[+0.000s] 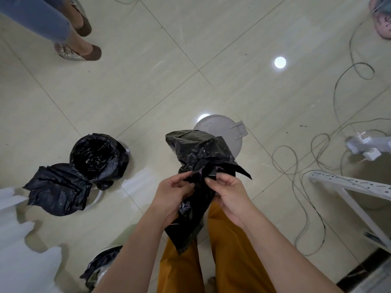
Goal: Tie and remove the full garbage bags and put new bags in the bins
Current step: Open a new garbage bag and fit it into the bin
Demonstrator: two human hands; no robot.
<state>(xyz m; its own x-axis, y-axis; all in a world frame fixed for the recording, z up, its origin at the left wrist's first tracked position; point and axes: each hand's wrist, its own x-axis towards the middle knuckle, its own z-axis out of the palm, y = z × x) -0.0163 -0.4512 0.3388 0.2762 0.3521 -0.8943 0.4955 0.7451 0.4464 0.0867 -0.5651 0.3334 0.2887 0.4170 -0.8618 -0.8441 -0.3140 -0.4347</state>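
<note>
both your left hand [176, 188] and right hand [227, 187] pinch the black garbage bag [198, 157] held above the grey bin lid [220, 130], so rub the layers apart to find its mouth.

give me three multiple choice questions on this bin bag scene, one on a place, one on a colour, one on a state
1. Where is the bin lined with a black bag?
A. on the floor to the person's left
B. on the white rack
C. between the person's feet

2. What colour is the bag in the hands?
A. white
B. black
C. blue

3. What are the two hands doing?
A. hanging idle
B. pressing flat on the floor
C. both pinching the bag's plastic

Answers:
1 A, it stands on the tiles left of the arms.
2 B, the crumpled plastic is glossy black.
3 C, the left hand and the right hand each curl fingers onto the bag.
</note>
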